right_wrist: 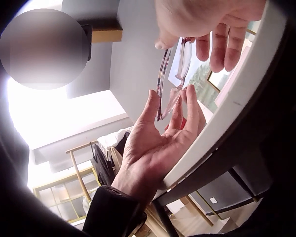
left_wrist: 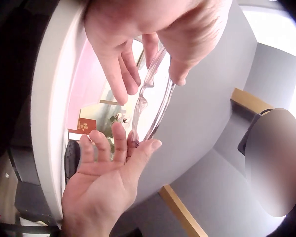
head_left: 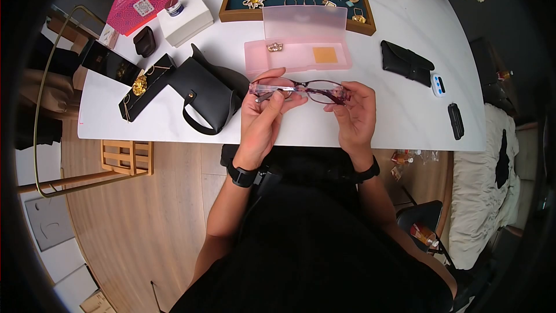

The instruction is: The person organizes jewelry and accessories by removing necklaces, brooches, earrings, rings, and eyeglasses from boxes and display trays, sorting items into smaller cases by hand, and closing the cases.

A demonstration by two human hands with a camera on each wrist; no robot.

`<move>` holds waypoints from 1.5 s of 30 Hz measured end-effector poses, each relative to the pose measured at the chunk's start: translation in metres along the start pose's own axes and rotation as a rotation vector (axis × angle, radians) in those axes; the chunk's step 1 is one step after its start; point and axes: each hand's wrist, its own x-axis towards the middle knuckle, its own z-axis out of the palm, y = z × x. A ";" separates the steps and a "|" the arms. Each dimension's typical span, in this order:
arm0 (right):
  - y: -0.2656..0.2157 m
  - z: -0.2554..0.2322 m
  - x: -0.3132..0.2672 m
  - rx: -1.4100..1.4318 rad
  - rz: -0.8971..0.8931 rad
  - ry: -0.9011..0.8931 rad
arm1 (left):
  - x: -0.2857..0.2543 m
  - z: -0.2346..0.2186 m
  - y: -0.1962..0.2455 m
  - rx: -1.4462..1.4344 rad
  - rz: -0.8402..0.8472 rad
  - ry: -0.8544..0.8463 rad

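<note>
A pair of eyeglasses [head_left: 300, 84] with a clear pinkish frame is held up between both hands near the table's front edge. My left hand [head_left: 263, 119] pinches one end of the frame, its thumb up against a temple that lies folded behind the lenses. At the opposite end my right hand [head_left: 357, 115] grips the frame between thumb and fingers. In the left wrist view the glasses [left_wrist: 142, 102] stand edge-on between the two hands. Just beyond them lies an open pink plastic case [head_left: 253, 57], holding a yellow-orange square [head_left: 325, 55] and a small jewelled piece [head_left: 274, 47].
Left of the hands are a black bag [head_left: 202, 93] and a black box with a gold ornament [head_left: 139, 85]. A wood-rimmed jewelry tray [head_left: 243, 16] stands at the back. To the right lie a black pouch [head_left: 405, 62], a white-blue gadget [head_left: 438, 85] and a small black item [head_left: 456, 120].
</note>
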 end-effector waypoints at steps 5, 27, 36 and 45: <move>-0.002 0.002 0.001 -0.021 0.010 0.002 | 0.002 0.003 0.002 0.118 0.002 0.031; -0.002 0.001 0.002 -0.022 0.010 -0.008 | -0.002 0.013 0.008 0.318 -0.088 0.016; -0.008 0.003 0.006 -0.107 -0.009 -0.039 | -0.004 0.009 0.002 0.371 -0.061 0.036; -0.022 0.001 0.010 -0.347 0.009 -0.196 | -0.004 -0.004 -0.002 0.237 -0.061 0.027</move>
